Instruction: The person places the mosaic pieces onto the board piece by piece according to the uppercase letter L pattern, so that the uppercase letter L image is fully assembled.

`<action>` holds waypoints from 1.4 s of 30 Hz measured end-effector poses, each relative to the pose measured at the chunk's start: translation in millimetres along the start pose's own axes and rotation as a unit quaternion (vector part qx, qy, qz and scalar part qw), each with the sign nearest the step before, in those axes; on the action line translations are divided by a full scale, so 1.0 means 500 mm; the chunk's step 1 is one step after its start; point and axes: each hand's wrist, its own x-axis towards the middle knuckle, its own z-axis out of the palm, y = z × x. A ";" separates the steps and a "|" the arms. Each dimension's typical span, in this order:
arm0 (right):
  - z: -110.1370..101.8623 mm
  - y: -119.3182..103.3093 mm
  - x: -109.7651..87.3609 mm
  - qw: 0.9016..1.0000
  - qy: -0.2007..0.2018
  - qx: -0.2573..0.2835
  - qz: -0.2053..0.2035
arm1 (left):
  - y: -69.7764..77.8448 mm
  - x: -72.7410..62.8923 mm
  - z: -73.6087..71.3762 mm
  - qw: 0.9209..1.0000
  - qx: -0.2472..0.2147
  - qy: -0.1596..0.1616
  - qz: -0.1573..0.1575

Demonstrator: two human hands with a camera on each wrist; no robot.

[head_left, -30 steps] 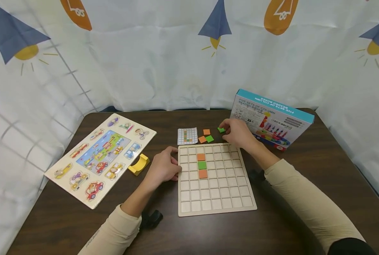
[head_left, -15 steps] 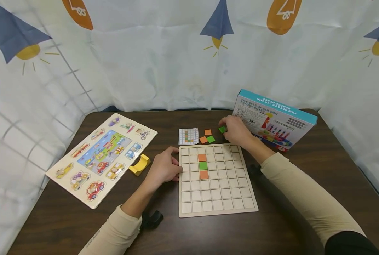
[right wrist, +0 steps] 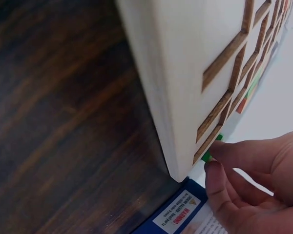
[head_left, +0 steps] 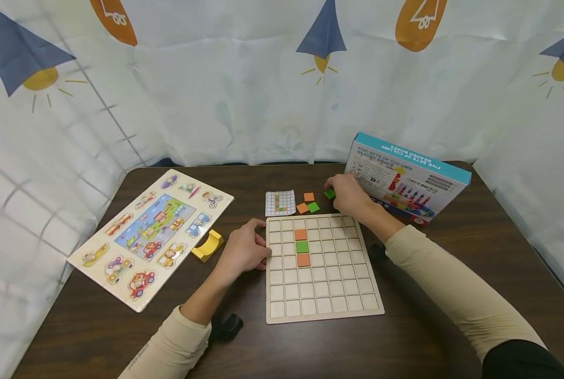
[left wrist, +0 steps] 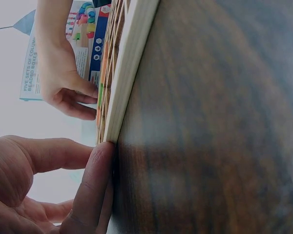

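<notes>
A square wooden grid board (head_left: 324, 284) lies on the table, with an orange tile (head_left: 300, 235), a green tile (head_left: 302, 247) and another orange tile (head_left: 303, 260) in one column. At its left edge, my left hand (head_left: 245, 246) holds the rim between thumb and forefinger, seen closely in the left wrist view. Beyond the board's far right corner, my right hand (head_left: 351, 196) pinches a loose green tile (right wrist: 208, 154) between thumb and fingertips. Loose orange and green tiles (head_left: 313, 207) lie behind the board beside a small printed pattern card (head_left: 280, 203).
A picture puzzle board (head_left: 151, 237) lies at the left, partly over a yellow curved block (head_left: 208, 245). The beaded-toy box (head_left: 407, 179) stands behind my right hand. A printed curtain (head_left: 244, 95) hangs beyond the dark table (head_left: 329, 347).
My right hand stays at the green tile beyond the board and has shifted only slightly. The left hand keeps its place at the board's edge.
</notes>
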 end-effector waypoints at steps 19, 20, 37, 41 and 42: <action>0.000 0.002 -0.003 1.000 0.005 -0.001 -0.003 | 0.001 -0.001 0.000 1.000 -0.005 0.001 0.000; -0.001 0.001 -0.004 1.000 0.005 -0.001 -0.005 | 0.001 -0.002 0.001 1.000 -0.006 0.001 0.000; -0.008 0.008 -0.013 0.998 -0.010 0.058 -0.024 | -0.001 -0.003 0.001 1.000 -0.011 0.001 0.001; -0.012 0.006 -0.021 0.996 -0.003 0.080 -0.032 | -0.001 -0.004 0.000 1.000 -0.007 0.002 0.000; -0.012 0.006 -0.023 0.996 -0.001 0.084 -0.032 | -0.001 -0.004 0.000 1.000 -0.007 0.002 0.000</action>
